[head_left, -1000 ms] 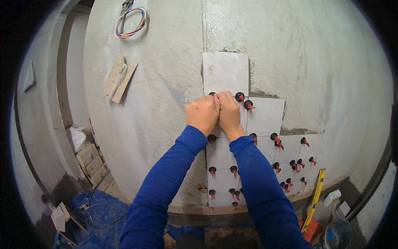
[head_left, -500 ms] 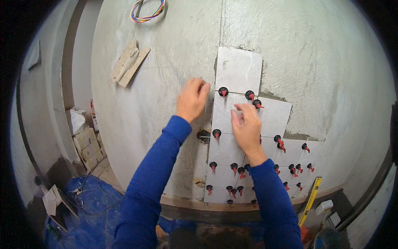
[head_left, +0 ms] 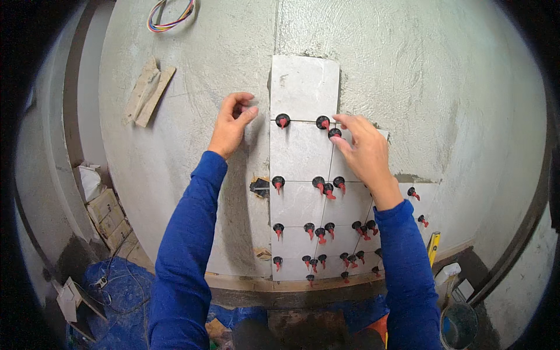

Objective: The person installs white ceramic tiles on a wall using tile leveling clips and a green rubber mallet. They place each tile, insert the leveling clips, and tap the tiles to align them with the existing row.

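Pale grey square tiles [head_left: 298, 153] cover part of a plastered wall, stepping down to the right. Round black tile levelling spacers with red handles sit along their joints. My right hand [head_left: 367, 151] is at the right of the upper tiles, thumb and forefinger apart on either side of a levelling spacer [head_left: 334, 133]; whether they touch it I cannot tell. A second spacer [head_left: 323, 122] lies just left of those fingertips. Left of the topmost tile [head_left: 305, 87], my left hand [head_left: 230, 125] is raised before bare plaster, fingers curved and apart, holding nothing.
Coloured wires [head_left: 169, 23] hang in a loop at the upper left, above a mortar-smeared board [head_left: 149, 93] on the wall. Beside the tiles is a dark wall opening [head_left: 260, 187]. A yellow level [head_left: 433, 248] leans at lower right, near a bucket [head_left: 459, 324]. Blue sheeting [head_left: 119, 291] covers floor.
The view has shifted right, so the wall appears farther left. My right hand has moved up and right across the tiles to the upper spacers. My left hand's fingers have spread more.
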